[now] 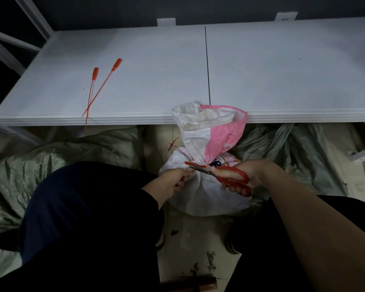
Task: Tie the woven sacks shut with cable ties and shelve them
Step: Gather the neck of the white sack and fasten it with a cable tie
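On the floor under the shelf [135, 70] edge: sack [207, 142], neck cinched by a red tie [195, 164]. Left hand [175, 180] fingers [185, 175] curled, pinching the tie's tail. Right hand [253, 175] fingers through the scissors [230, 175] handles, blades slightly open at the tie. Two spare ties [101, 85] on the shelf; green sacks [72, 148] either side.

Shelf [135, 60]: cut off at left and right edges.
Sack [207, 199]: print at neck mostly covered by right hand [255, 175] and scissors [230, 175].
Tie [195, 163]: short red stretch seen at neck; tail end hidden in left hand [173, 182].
Green sacks [72, 157]: tops hidden under shelf; cut off at left edge.
Brown object [196, 284]: cut by bottom edge, too dark to identify.
Red scrap [173, 143]: too small to identify.
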